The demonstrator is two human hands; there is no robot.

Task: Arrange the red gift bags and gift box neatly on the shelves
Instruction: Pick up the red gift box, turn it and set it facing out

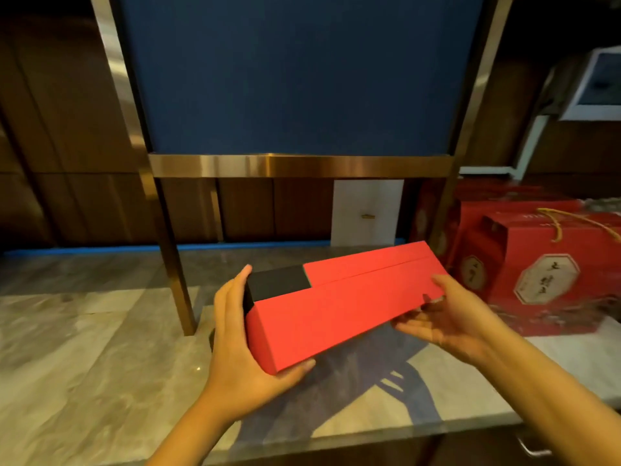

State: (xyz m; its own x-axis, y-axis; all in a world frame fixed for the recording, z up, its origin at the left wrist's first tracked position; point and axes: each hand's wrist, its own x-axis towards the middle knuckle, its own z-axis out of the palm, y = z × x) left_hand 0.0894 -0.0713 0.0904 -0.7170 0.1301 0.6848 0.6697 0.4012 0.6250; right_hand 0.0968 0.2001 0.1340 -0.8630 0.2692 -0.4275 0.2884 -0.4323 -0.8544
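— Could you read any writing from where you stood?

— Hardly any. The red gift bag at my right carried a pale octagonal label with dark brush characters on it, too blurred for me to make out. A smaller medallion on its side panel held marks I could not read either.

— And the box in your hands?

— The red gift box was plain; I saw no lettering on it.

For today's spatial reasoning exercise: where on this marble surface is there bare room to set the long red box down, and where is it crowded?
Bare marble counter lies left of the brass frame leg, and between that leg and the red gift bags, below the box held by left hand and right hand. The right end, with the bags, is crowded.
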